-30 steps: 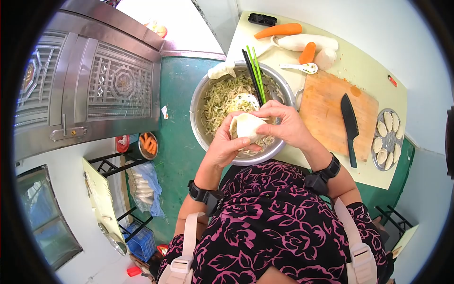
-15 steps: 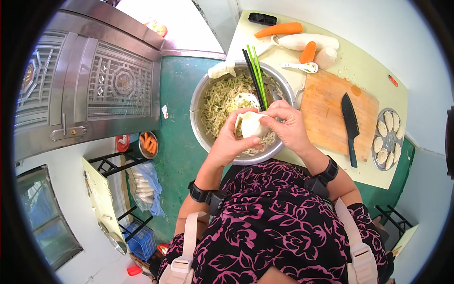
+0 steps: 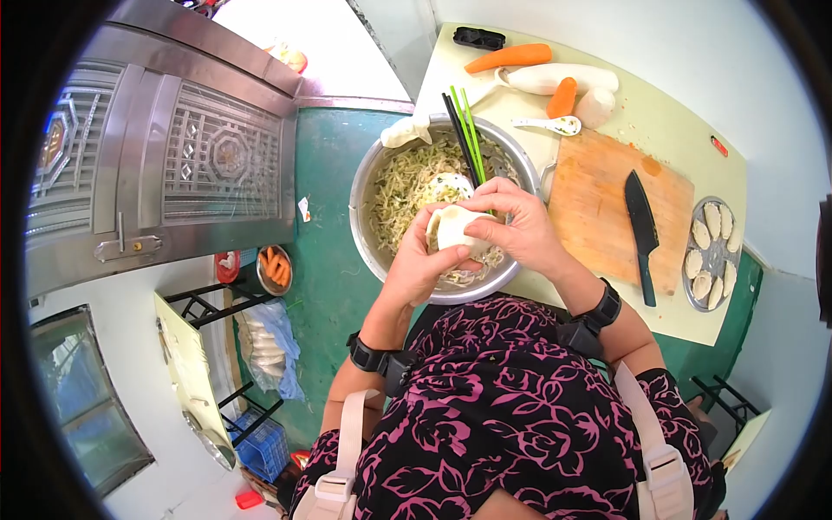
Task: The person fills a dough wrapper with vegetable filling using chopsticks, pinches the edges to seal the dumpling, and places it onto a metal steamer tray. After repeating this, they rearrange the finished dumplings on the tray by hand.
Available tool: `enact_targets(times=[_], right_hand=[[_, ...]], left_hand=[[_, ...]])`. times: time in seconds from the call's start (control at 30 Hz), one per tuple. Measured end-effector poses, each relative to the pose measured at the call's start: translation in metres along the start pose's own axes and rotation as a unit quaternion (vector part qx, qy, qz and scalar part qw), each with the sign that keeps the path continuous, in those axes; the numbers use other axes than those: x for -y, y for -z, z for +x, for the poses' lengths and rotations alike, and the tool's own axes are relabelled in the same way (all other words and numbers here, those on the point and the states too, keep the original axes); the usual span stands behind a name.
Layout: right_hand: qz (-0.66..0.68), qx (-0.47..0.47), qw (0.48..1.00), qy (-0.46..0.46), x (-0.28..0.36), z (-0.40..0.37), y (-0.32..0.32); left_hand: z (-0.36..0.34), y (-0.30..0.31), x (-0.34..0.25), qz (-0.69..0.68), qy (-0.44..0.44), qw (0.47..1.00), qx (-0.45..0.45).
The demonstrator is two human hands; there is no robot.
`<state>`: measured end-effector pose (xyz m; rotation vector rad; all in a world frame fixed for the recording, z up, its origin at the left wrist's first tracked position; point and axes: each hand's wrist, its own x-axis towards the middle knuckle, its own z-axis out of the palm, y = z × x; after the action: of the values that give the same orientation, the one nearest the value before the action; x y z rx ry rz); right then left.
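Between my hands is a white dumpling wrapper [image 3: 452, 227], folded over, above a large metal bowl [image 3: 357, 201]. My left hand [image 3: 419, 260] cups it from the left, thumb along its lower side. With closed fingers my right hand [image 3: 517, 227] pinches its upper right edge. Shredded vegetable filling [image 3: 400, 189] fills much of the bowl. Black and green chopsticks [image 3: 468, 139] lean in it, and a whitish wrap or dough piece [image 3: 404, 132] hangs over the rim. Whatever lies inside the wrapper is hidden.
On the table to the right are a cutting board [image 3: 589, 208], a black knife [image 3: 642, 230] and a metal tray [image 3: 712, 256] of several dumplings. Carrots [image 3: 510, 57], a white radish [image 3: 563, 78] and a spoon [image 3: 563, 126] lie behind. A metal door [image 3: 199, 147] stands left.
My right fingers have shifted slightly left along the wrapper's edge, and the wrapper looks more folded over. My left hand keeps cupping it.
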<state>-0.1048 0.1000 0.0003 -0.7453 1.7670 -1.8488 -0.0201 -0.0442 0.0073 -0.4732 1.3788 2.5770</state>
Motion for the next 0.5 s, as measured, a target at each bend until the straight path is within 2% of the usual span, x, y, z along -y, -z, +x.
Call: enact_targets(times=[0.17,0.33,0.43,0.5], right_hand=[[0.011,-0.01,1.0,-0.013,-0.001,0.0001,-0.0028],[0.024,-0.011,1.0,-0.006,-0.0032,-0.0021,-0.0032],[0.11,0.01,0.991,-0.081,-0.0046,-0.002,-0.0016],[0.096,-0.056,0.993,-0.037,0.0026,-0.0001,-0.0079]], left_hand=[[0.0,0.0028,0.0005,0.004,-0.005,1.0,0.001],[-0.0019,0.0023,-0.001,-0.021,0.029,0.999,0.018],[-0.0014,0.0031,-0.003,-0.053,0.05,0.997,0.035],[-0.0002,0.0032,-0.0033,-0.05,0.048,0.997,0.038]])
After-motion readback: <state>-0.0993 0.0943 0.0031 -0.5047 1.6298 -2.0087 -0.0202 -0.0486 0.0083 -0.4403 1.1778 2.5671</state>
